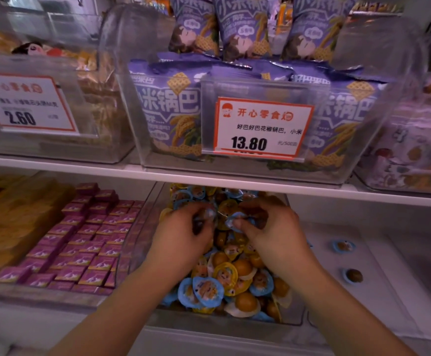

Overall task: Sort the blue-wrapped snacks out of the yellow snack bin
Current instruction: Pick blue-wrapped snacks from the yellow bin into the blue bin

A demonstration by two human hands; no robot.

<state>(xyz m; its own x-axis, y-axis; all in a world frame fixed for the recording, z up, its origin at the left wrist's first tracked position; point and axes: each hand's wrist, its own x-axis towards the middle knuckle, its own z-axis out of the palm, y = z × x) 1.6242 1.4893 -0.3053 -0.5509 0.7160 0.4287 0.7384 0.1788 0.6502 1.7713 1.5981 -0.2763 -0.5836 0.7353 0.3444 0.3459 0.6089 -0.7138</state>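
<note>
A clear snack bin [293,321] on the lower shelf holds several round yellow-wrapped snacks [242,268] mixed with blue-wrapped ones [208,291]. Both my hands reach into its middle. My left hand [183,237] has its fingers curled round a blue-wrapped snack [210,214] that is blurred. My right hand [273,232] pinches another blue-wrapped snack [237,220] between thumb and fingers. Two blue-wrapped snacks [343,245] [353,276] lie apart in the clear bin to the right.
A bin of pink boxes [80,242] stands left of the snack bin. The shelf edge [209,179] above carries bins of purple bags [165,111] with price tags [263,127]. The right-hand bin [389,278] holds little else.
</note>
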